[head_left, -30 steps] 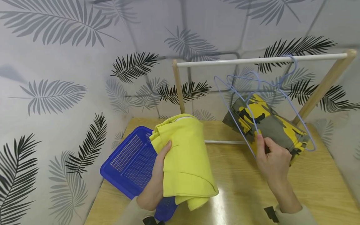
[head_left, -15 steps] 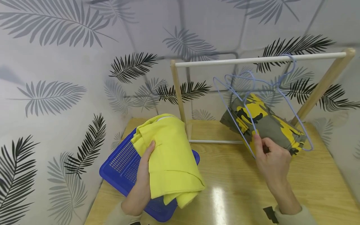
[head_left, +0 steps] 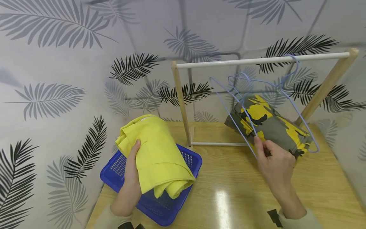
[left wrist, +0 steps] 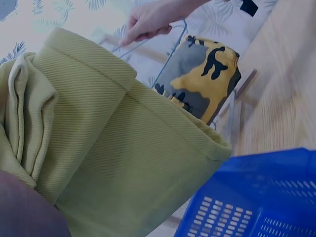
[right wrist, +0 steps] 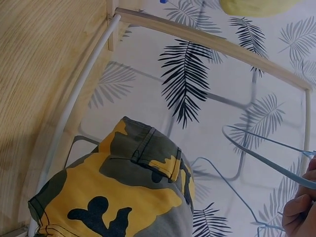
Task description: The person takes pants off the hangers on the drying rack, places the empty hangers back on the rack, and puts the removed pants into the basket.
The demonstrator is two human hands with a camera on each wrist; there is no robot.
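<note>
My left hand [head_left: 129, 181] holds a folded yellow garment [head_left: 160, 156] above the blue basket, thumb on top and fingers hidden beneath. Ribbed cloth of this garment [left wrist: 133, 148] fills much of the left wrist view; its exact kind is unclear. With thumb and index finger, my right hand [head_left: 275, 162] pinches a light-blue clothes hanger [head_left: 224, 103], apart from the rail. Behind it, a second blue hanger [head_left: 297, 109] hooks over the white rail [head_left: 228, 63]. A folded camouflage garment [head_left: 271, 124] in yellow, grey and black appears to hang from this second hanger.
Below the yellow garment, a blue perforated basket [head_left: 195, 159] stands on the wooden table [head_left: 243, 190]. The clothes rack has wooden side posts [head_left: 181, 105] and a low white crossbar [head_left: 217, 144]. A wall with leaf patterns rises close behind.
My left hand has carried the yellow garment leftward, over the basket. The hanger in my right hand has shifted slightly left and turned a little. The camouflage garment stays hanging.
</note>
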